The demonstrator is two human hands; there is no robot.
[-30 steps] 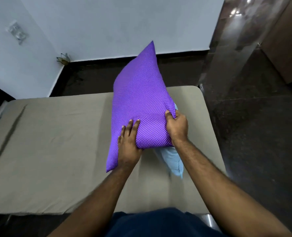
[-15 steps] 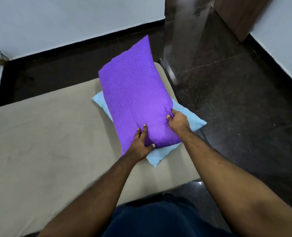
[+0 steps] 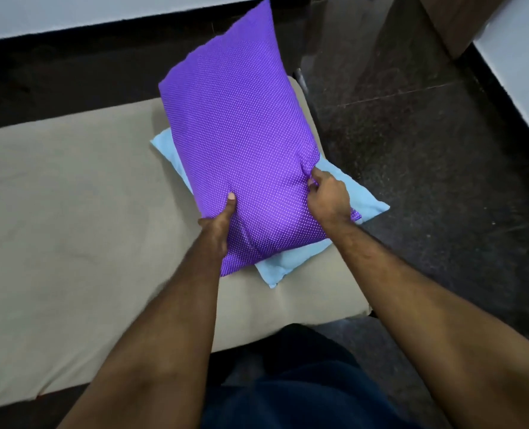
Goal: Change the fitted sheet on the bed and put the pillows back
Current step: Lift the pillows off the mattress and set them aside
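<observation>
Pillows sit stacked at the bed's right end: purple pillow lies on top of the blue pillow, long axis running away from the person & tipped slightly left, far corner raised. Left hand grips the near-left edge w/ thumb pressed on top; right hand pinches the near-right edge, fingers curled in the fabric. Both hands are at the near end, so prob. the next move is lowering it flat, square over the blue one.

Dim, soft indoor light; wide-angle edge distortion.
</observation>
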